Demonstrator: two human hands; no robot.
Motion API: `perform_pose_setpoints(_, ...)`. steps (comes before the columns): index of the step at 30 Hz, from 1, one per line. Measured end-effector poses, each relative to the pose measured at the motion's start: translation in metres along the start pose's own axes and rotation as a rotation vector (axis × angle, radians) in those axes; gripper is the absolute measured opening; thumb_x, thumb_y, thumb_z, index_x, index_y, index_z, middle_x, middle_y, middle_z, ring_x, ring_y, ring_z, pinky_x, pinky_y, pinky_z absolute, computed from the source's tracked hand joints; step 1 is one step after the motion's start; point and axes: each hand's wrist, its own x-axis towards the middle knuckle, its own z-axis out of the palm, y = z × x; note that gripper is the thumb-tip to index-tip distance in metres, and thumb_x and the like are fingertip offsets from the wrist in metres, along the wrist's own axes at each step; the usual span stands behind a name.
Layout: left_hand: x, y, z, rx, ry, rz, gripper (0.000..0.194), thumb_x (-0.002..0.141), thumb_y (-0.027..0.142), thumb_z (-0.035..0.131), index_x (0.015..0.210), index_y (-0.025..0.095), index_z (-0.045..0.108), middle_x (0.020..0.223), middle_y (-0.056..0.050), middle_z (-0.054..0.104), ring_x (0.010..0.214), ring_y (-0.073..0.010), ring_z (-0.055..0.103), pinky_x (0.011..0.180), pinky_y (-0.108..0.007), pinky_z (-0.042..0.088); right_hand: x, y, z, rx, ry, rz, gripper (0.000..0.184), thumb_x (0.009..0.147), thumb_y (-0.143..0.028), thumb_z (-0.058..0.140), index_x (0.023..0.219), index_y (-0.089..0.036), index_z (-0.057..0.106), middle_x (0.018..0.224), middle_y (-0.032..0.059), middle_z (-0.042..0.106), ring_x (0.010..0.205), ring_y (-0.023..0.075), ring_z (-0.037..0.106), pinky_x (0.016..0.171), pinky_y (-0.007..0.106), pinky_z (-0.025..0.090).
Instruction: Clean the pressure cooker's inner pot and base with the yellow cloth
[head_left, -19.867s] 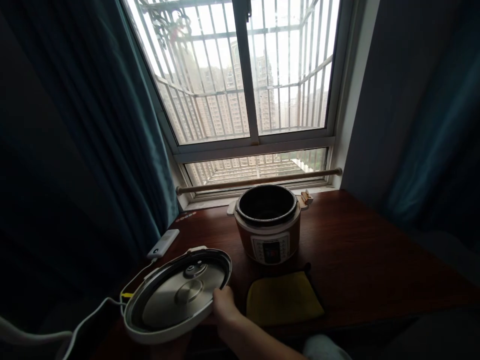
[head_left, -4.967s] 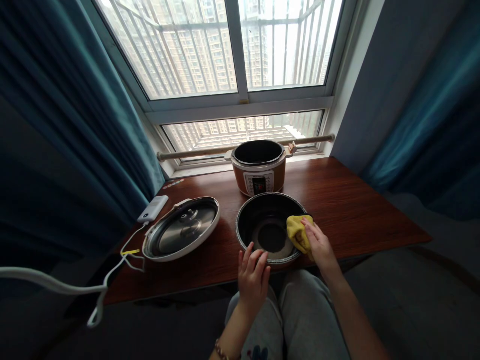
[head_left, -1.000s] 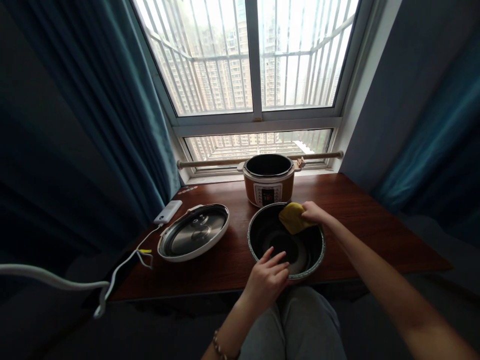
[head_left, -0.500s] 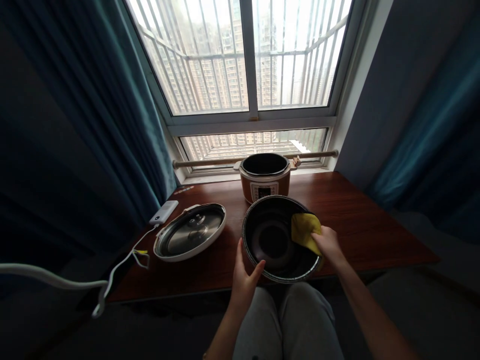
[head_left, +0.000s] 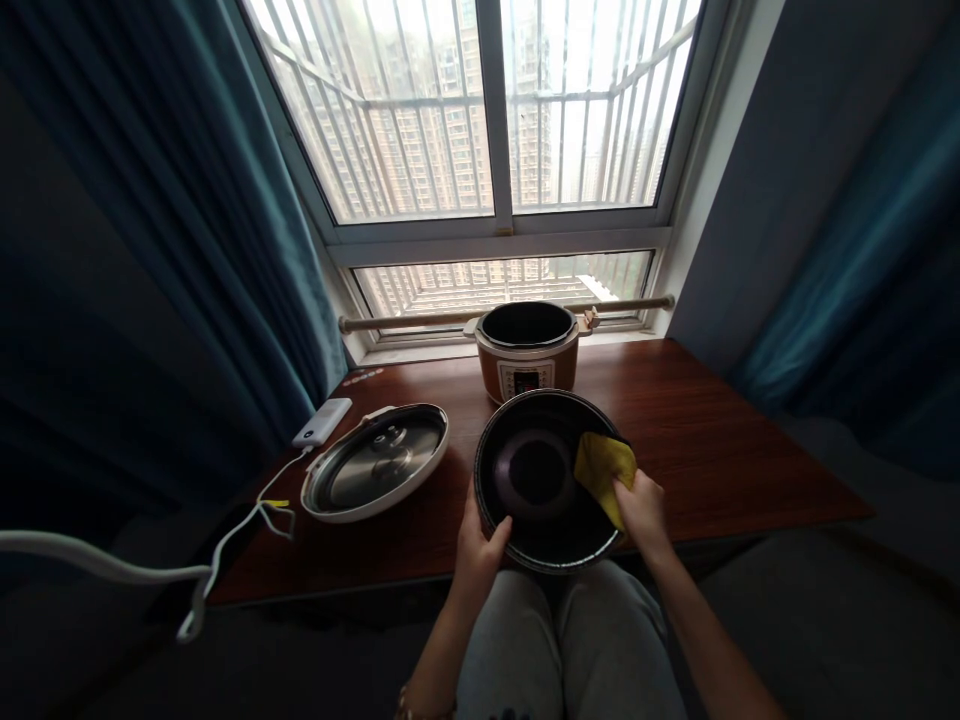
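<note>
A round black inner pot [head_left: 536, 480] is held tilted toward me above my lap, at the table's front edge. My left hand [head_left: 480, 545] grips its lower left rim, the thumb over the edge and the fingers along the outside. A yellow cloth [head_left: 602, 470] is pinched in my right hand [head_left: 637, 510] and lies over the right rim against the inner wall. Behind the pot stands the brown and white electric cooker body [head_left: 529, 355], open at the top. Its lid [head_left: 382, 465] rests on the left, inner side up.
A white power strip [head_left: 322, 423] lies at the left of the brown wooden table [head_left: 697, 430], its white cable [head_left: 225, 555] hanging off the edge. A barred window [head_left: 495, 130] and blue curtains [head_left: 172, 190] surround the table.
The inner pot has shifted slightly left, with my left hand following on its rim. My right hand and the cloth have moved a little left and down.
</note>
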Motion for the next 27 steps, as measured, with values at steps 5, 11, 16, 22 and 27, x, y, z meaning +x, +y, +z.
perform_pose_setpoints(5, -0.002, -0.008, -0.001, -0.019, 0.016, -0.032, 0.071, 0.072, 0.025, 0.058, 0.136, 0.012, 0.030, 0.137, -0.014, 0.040, 0.127, -0.0271, 0.035, 0.107, -0.041, 0.025, -0.004, 0.005, 0.008, 0.024, -0.002, 0.006, 0.027, 0.081, -0.027, 0.045, 0.091, -0.009, 0.062, 0.085, 0.0138, 0.067, 0.082, 0.0224, 0.063, 0.065, 0.024, 0.041)
perform_pose_setpoints(11, -0.002, -0.012, -0.002, -0.027, 0.050, -0.061, 0.071, 0.070, 0.020, 0.057, 0.135, 0.014, 0.032, 0.137, -0.012, 0.041, 0.126, -0.0264, 0.036, 0.107, -0.041, 0.025, 0.009, -0.004, 0.002, -0.109, -0.011, -0.103, 0.022, 0.083, -0.026, 0.044, 0.090, -0.010, 0.058, 0.082, 0.0134, 0.066, 0.077, 0.0213, 0.063, 0.060, 0.024, 0.039)
perform_pose_setpoints(16, -0.003, -0.016, -0.006, -0.023, 0.051, -0.060, 0.070, 0.069, 0.018, 0.057, 0.135, 0.012, 0.033, 0.137, -0.013, 0.041, 0.126, -0.0274, 0.037, 0.107, -0.042, 0.026, 0.040, -0.042, -0.017, -0.368, 0.023, -0.366, 0.015, 0.083, -0.015, 0.044, 0.094, -0.010, 0.052, 0.079, 0.0115, 0.066, 0.073, 0.0207, 0.063, 0.058, 0.024, 0.037)
perform_pose_setpoints(22, -0.013, -0.015, 0.000, -0.021, -0.006, 0.018, 0.068, 0.076, 0.021, 0.055, 0.138, 0.016, 0.027, 0.140, -0.011, 0.037, 0.130, -0.0247, 0.030, 0.109, -0.041, 0.021, 0.063, -0.115, -0.027, -0.520, -0.033, -0.780, 0.016, 0.086, -0.013, 0.039, 0.096, -0.014, 0.052, 0.090, 0.0087, 0.063, 0.082, 0.0192, 0.061, 0.064, 0.023, 0.039)
perform_pose_setpoints(27, -0.021, -0.014, 0.008, 0.012, 0.061, 0.039, 0.068, 0.076, 0.021, 0.054, 0.138, 0.017, 0.026, 0.141, -0.011, 0.035, 0.131, -0.0254, 0.028, 0.110, -0.042, 0.020, 0.061, -0.140, -0.027, -0.464, -0.102, -0.926, 0.018, 0.087, -0.017, 0.040, 0.100, -0.019, 0.053, 0.097, 0.0059, 0.062, 0.093, 0.0174, 0.057, 0.070, 0.022, 0.038)
